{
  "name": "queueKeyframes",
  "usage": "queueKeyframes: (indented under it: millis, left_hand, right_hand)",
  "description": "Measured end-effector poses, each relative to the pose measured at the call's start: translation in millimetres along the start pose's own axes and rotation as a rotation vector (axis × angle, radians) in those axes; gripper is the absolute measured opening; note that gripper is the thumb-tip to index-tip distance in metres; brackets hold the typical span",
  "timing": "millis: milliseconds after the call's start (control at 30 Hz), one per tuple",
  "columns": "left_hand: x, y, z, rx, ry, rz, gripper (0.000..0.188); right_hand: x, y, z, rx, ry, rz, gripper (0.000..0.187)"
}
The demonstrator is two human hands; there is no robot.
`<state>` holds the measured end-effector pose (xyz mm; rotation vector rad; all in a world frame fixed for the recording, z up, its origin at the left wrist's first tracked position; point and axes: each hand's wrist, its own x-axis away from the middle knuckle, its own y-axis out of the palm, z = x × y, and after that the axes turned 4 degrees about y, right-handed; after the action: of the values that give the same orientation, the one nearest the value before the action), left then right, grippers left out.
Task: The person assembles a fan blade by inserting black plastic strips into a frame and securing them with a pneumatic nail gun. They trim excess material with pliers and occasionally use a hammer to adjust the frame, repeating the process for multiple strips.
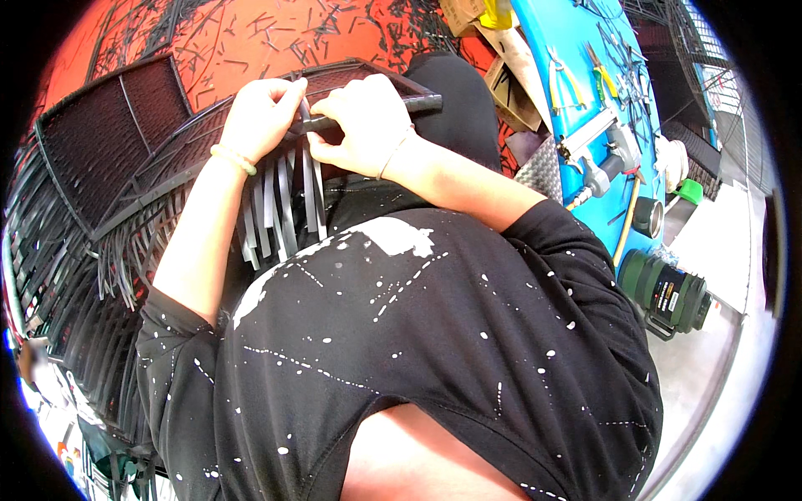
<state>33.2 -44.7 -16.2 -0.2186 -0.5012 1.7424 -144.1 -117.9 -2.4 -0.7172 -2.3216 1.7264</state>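
My left hand [261, 121] is closed, its thumb and finger pinching a dark flat plastic strip [304, 100] above a wrapped bar [422, 103]. The bar belongs to a dark woven wicker frame [117, 142] lying across in front of me. My right hand [363, 125] curls about the same bar, index finger above it and thumb below, right beside the strip. Several loose grey strip ends [286, 196] hang down from the bar toward my lap. The undersides of the fingers are hidden.
Strip scraps [251, 42] litter the orange-red floor. On the right, a blue table [535, 33] holds pliers [566, 88], a pneumatic tool [614, 154] and a roll of tape [647, 215]. A green-black canister [664, 288] stands nearby. Cardboard [511, 92] lies beside the table.
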Motion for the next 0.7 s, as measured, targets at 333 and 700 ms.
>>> queueKeyframes:
  millis: [333,700]
  left_hand:
    - [2,-8,3,0.058,0.012,-0.046,0.037]
    - [-9,-4,-9,-0.098,-0.013,-0.08,0.041]
  right_hand:
    - [-1,-5,-4,0.027,-0.001,-0.034,0.042]
    - [33,-47,65,-0.232,-0.077,0.25,0.038]
